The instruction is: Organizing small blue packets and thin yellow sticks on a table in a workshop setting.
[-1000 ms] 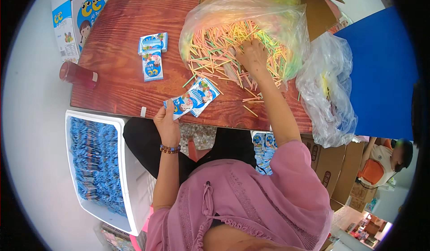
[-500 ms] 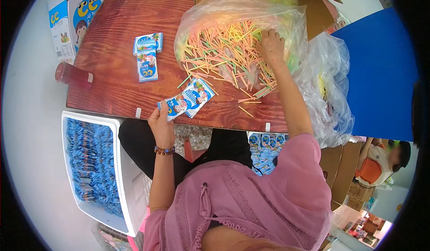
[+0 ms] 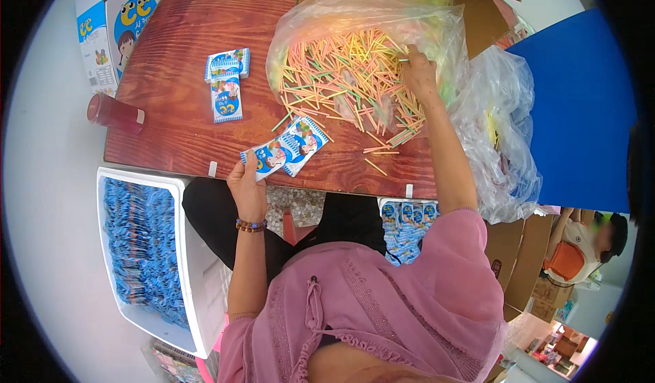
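Observation:
My left hand (image 3: 247,186) grips the near corner of a small blue-and-white packet (image 3: 267,158), its fingers closed. A second packet of the same kind (image 3: 304,143) lies overlapping it at the table's front edge. My right hand (image 3: 420,77) is over the right side of a heap of thin pastel sticks (image 3: 344,76), its fingers pinched together. A pale stick shows at its fingertips; how many it holds is hidden. The heap spills from a clear plastic bag (image 3: 368,16). Several more packets (image 3: 226,89) lie stacked on the table to the left.
A pinkish jar (image 3: 114,114) lies at the table's left edge. Below it stands a white foam box (image 3: 189,260) packed with blue packets. Crumpled clear plastic (image 3: 498,137) and a blue panel (image 3: 580,110) border the right. Printed cartons (image 3: 133,24) stand far left. Another person (image 3: 580,246) is at the right.
My right hand has shifted slightly to the right in the stick heap, its fingers drawn closer together. The left hand and its packet have stayed nearly in place.

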`<move>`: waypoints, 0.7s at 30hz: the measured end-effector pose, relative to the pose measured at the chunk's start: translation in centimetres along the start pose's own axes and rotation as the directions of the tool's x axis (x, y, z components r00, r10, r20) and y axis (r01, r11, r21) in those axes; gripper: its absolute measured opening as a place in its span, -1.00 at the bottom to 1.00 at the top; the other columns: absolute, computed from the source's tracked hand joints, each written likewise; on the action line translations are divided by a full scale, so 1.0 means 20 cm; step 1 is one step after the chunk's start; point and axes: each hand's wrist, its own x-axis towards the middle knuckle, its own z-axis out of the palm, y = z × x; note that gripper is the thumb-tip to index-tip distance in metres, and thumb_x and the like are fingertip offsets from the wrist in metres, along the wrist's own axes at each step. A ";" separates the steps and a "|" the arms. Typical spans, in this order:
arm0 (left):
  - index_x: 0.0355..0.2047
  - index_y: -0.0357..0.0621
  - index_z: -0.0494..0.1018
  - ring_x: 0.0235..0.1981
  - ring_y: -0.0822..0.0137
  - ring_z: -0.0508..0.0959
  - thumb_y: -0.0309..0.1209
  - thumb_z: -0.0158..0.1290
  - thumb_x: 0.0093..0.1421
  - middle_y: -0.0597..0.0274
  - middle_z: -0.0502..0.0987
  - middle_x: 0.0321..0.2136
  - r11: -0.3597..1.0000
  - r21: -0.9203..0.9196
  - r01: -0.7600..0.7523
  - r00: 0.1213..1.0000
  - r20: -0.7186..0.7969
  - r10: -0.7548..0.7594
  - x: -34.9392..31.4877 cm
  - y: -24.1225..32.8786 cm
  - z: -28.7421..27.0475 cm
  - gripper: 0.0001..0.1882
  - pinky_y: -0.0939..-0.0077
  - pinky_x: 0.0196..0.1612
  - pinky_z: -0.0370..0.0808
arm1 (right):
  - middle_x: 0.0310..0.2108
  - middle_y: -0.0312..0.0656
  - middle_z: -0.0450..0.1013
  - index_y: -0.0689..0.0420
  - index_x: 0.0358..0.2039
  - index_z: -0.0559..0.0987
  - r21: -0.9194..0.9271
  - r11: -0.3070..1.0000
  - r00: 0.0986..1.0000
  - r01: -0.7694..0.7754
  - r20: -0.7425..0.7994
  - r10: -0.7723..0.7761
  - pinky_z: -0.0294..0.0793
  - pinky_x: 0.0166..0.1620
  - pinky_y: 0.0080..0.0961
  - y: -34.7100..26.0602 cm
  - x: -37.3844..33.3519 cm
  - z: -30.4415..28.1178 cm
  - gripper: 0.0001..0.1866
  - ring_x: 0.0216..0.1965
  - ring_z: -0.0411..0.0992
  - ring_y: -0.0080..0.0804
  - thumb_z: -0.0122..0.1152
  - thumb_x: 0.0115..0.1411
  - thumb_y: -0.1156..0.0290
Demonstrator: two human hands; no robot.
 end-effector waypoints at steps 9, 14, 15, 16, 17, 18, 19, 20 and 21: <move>-0.28 -0.39 0.49 -0.31 0.48 0.56 -0.46 0.00 0.28 0.17 0.56 -0.30 1.000 -0.014 -0.019 1.000 0.022 0.019 0.00 0.00 0.00 -0.81 0.58 -0.21 0.52 | -0.44 -0.22 0.45 0.26 -0.08 0.40 0.811 0.530 0.967 -0.246 0.240 0.082 0.40 -0.16 -0.40 -0.08 -0.08 0.10 -0.71 -0.22 0.46 -0.38 0.03 0.28 0.33; -0.29 -0.38 0.49 -0.31 0.49 0.55 -0.46 -0.01 0.28 0.19 0.56 -0.31 1.000 -0.008 0.001 1.000 -0.007 -0.001 0.00 -0.01 0.00 -0.82 0.59 -0.21 0.51 | -0.31 -0.25 0.47 0.17 -0.29 0.46 0.964 -0.006 0.962 -0.264 0.264 0.064 0.29 -0.02 -0.46 -0.18 -0.13 0.16 -0.81 -0.20 0.36 -0.48 0.07 0.28 0.30; -0.29 -0.38 0.49 -0.31 0.49 0.55 -0.46 -0.01 0.28 0.19 0.56 -0.31 1.000 -0.004 0.001 1.000 -0.011 -0.001 0.00 0.00 -0.01 -0.82 0.59 -0.21 0.51 | -0.31 -0.25 0.47 0.17 -0.29 0.46 0.963 -0.010 0.961 -0.269 0.269 0.063 0.29 -0.02 -0.46 -0.26 -0.16 0.16 -0.81 -0.20 0.36 -0.48 0.07 0.28 0.30; -0.29 -0.38 0.48 -0.31 0.49 0.55 -0.47 -0.01 0.28 0.19 0.56 -0.31 1.000 0.001 -0.007 1.000 -0.010 0.007 0.00 0.00 -0.01 -0.82 0.59 -0.20 0.50 | -0.32 -0.26 0.47 0.18 -0.25 0.45 0.960 0.142 0.969 -0.242 0.230 0.093 0.28 0.01 -0.40 -0.34 -0.21 0.16 -0.78 -0.17 0.39 -0.44 0.03 0.30 0.26; -0.29 -0.38 0.48 -0.31 0.50 0.55 -0.47 -0.01 0.28 0.20 0.55 -0.31 1.000 0.005 -0.014 1.000 -0.001 0.014 0.00 0.01 0.00 -0.83 0.59 -0.20 0.50 | -0.33 -0.26 0.46 0.18 -0.21 0.44 0.933 0.292 0.976 -0.210 0.182 0.120 0.26 0.03 -0.35 -0.38 -0.24 0.15 -0.74 -0.13 0.41 -0.40 -0.01 0.32 0.23; -0.29 -0.38 0.48 -0.31 0.50 0.55 -0.47 -0.01 0.28 0.20 0.55 -0.31 1.000 0.009 -0.014 1.000 0.001 0.014 0.00 0.00 0.00 -0.83 0.59 -0.20 0.50 | -0.30 -0.24 0.45 0.12 -0.23 0.44 0.933 0.351 0.996 -0.075 0.087 -0.018 0.13 0.11 -0.33 -0.34 -0.25 0.23 -0.79 -0.12 0.37 -0.37 0.00 0.31 0.25; -0.29 -0.38 0.48 -0.30 0.49 0.55 -0.47 -0.01 0.28 0.20 0.55 -0.30 1.000 -0.001 -0.017 1.000 0.006 0.017 0.00 0.00 0.00 -0.83 0.59 -0.20 0.51 | -0.30 -0.24 0.45 0.12 -0.23 0.44 0.934 0.349 0.996 -0.076 0.087 -0.016 0.13 0.11 -0.33 -0.31 -0.25 0.24 -0.79 -0.12 0.37 -0.37 0.00 0.31 0.25; -0.29 -0.39 0.48 -0.30 0.49 0.55 -0.47 -0.01 0.28 0.19 0.55 -0.29 1.000 -0.009 -0.023 1.000 0.004 0.023 0.00 -0.01 0.00 -0.83 0.59 -0.20 0.51 | -0.29 -0.23 0.46 0.12 -0.25 0.44 0.828 0.561 0.998 0.023 0.012 -0.058 0.15 0.10 -0.35 -0.31 -0.27 0.23 -0.80 -0.15 0.37 -0.34 -0.01 0.31 0.26; -0.29 -0.39 0.48 -0.30 0.49 0.55 -0.47 -0.01 0.28 0.19 0.55 -0.29 1.000 -0.007 -0.025 1.000 -0.001 0.025 0.00 -0.01 -0.01 -0.83 0.59 -0.20 0.51 | -0.29 -0.22 0.46 0.12 -0.26 0.44 0.666 0.736 0.992 0.122 -0.052 -0.118 0.17 0.09 -0.37 -0.32 -0.28 0.24 -0.82 -0.17 0.36 -0.31 -0.02 0.31 0.28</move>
